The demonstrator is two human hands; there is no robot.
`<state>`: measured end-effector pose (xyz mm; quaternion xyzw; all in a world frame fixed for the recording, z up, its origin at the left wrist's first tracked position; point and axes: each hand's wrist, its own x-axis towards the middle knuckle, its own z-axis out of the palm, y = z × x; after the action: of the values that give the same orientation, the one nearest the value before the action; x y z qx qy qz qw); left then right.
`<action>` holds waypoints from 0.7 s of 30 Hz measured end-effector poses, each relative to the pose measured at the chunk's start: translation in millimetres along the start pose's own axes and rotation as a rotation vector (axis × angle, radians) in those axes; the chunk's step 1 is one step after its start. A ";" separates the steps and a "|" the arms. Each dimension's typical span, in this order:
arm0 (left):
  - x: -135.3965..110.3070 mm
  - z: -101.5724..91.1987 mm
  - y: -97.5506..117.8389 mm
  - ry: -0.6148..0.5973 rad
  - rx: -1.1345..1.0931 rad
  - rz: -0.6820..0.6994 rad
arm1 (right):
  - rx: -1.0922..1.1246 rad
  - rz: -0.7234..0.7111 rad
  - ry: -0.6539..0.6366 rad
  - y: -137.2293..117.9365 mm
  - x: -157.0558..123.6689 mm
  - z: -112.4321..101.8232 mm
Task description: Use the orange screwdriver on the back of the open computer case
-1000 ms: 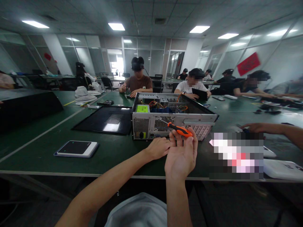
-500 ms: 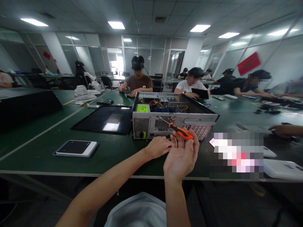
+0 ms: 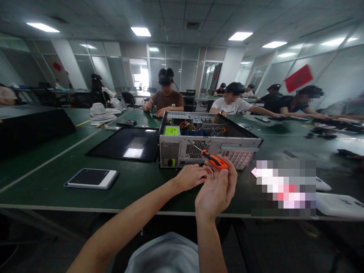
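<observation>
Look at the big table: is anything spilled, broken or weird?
I can't see any spills or damage. The silver-and-black metal computer case looks unusual: its top is open, showing colourful thin wires. The flat black rectangular panel beside it may be its cover.

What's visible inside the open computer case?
Inside the computer case are a yellow-green label, orange cables and a tangle of coloured wires. The near panel covers the lower interior; whatever sits there cannot be seen.
</observation>
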<state>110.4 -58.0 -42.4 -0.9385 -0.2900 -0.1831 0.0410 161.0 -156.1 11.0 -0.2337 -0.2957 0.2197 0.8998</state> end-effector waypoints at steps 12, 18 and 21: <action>-1.1 -14.1 7.9 -0.107 -0.005 -0.041 | -0.019 0.017 -0.023 -0.6 -1.1 0.9; -2.0 -19.1 9.3 -0.146 -0.004 -0.030 | 0.041 0.037 -0.044 -0.4 -2.9 0.5; -1.7 -18.3 9.2 -0.158 0.002 -0.035 | 0.046 0.036 -0.043 -0.6 -2.5 0.5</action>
<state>108.4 -69.9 -25.7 -0.9447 -0.3087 -0.1091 0.0157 158.9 -157.8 10.6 -0.2134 -0.3055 0.2477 0.8943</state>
